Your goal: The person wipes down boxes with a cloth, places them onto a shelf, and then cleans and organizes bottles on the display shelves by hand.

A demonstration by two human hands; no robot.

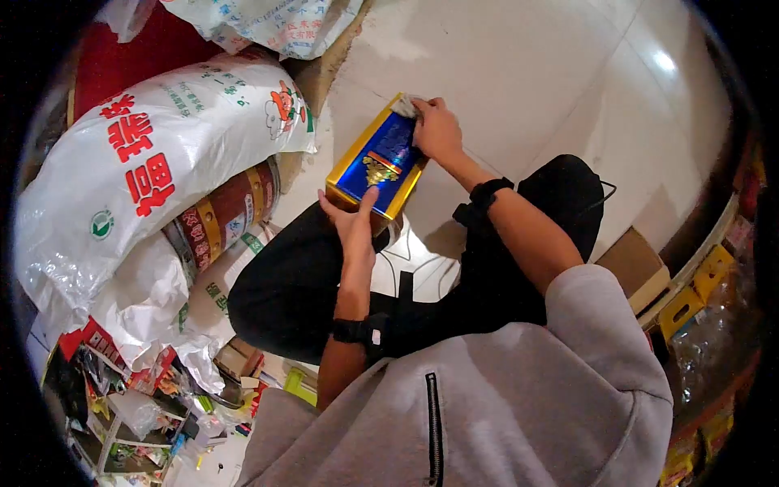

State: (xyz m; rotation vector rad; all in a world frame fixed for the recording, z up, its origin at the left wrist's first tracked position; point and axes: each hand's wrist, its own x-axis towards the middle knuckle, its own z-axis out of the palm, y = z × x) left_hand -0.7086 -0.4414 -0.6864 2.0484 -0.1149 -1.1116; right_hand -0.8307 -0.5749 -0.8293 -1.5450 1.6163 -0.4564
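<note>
A blue box with gold edges (389, 146) is held tilted above my lap, a gold emblem on its face. My left hand (353, 227) grips its near left end, with the thumb on the blue face and the fingers at the side. At the far end, my right hand (438, 130) presses a crumpled pale cloth (405, 105) against the box's top corner. The fingers of that hand are curled, and part of the cloth is hidden under them.
A large white sack with red characters (146, 154) leans at the left over a brown patterned drum (231, 211). Shelves of small goods (134, 430) are at the lower left. A cardboard box (637, 272) stands on the tiled floor (552, 89) at the right, beside packaged goods.
</note>
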